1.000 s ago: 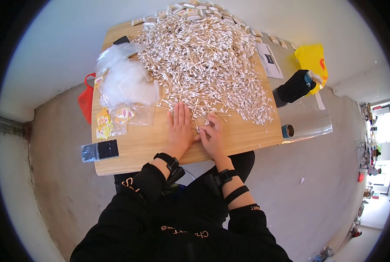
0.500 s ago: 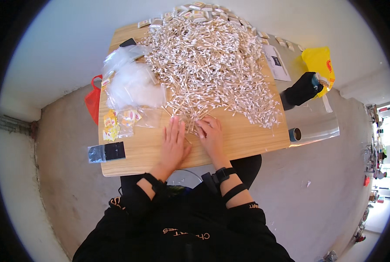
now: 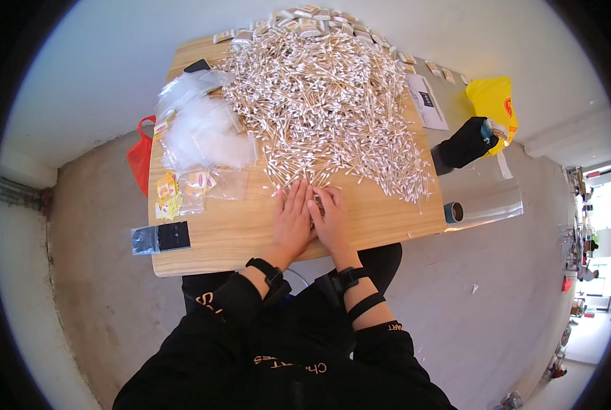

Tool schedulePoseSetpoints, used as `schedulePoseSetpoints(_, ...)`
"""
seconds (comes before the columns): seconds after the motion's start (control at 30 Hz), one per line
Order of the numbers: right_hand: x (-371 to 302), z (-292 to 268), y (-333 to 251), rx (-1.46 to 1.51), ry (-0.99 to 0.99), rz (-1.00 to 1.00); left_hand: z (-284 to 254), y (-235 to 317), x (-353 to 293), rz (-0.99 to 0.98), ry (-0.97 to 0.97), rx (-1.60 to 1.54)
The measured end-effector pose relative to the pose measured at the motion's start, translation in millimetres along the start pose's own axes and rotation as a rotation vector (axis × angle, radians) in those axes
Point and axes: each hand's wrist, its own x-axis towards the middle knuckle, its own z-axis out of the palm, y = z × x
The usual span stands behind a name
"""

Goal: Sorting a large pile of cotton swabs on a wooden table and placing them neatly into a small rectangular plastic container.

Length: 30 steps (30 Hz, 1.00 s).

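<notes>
A large heap of cotton swabs [image 3: 326,96] with white tips and wooden sticks covers the middle and far part of the wooden table [image 3: 223,239]. At the heap's near edge my left hand [image 3: 294,220] lies with its fingers stretched out and close together, pointing away from me. My right hand [image 3: 330,222] is right beside it, touching it, with fingers bent around a few swabs. Those swabs are mostly hidden between the two hands; only bits of them show near the fingertips.
Clear plastic bags [image 3: 206,133] lie left of the heap, with yellow printed packets [image 3: 169,196] nearer me. A black pouch [image 3: 174,236] sits at the left edge. Packed swab boxes [image 3: 309,27] line the back. A cup [image 3: 454,212] and a black-covered bottle [image 3: 466,143] stand right.
My left hand has moved right, up against my right hand, closing the gap between them. The swabs between them are now largely covered. The whole view has shifted slightly.
</notes>
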Motion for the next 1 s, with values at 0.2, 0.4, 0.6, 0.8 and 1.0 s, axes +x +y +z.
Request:
schedulePoseSetpoints(0.2,-4.7,-0.4,-9.9,-0.149,-0.113,-0.064,-33.0,-24.8,-29.4,0.053,-0.087,-0.029)
schedulePoseSetpoints(0.4,-19.7,1.3,-17.0,-0.076,-0.041,-0.034,-66.1,-52.1,-47.5,0.189,-0.074,-0.169)
schedulePoseSetpoints(0.6,-22.0,8.4,-36.3,-0.134,-0.007,0.147,-53.9,-67.0,-11.6,0.059,0.051,-0.042)
schedulePoseSetpoints(0.8,-6.3,5.9,-7.1,-0.092,-0.11,-0.067,-20.4,-50.1,12.5,0.127,0.018,0.012)
schedulePoseSetpoints(1.0,27.8,-3.3,12.0,-0.156,0.026,-0.093,-33.3,-21.9,-15.5,0.009,-0.036,0.147)
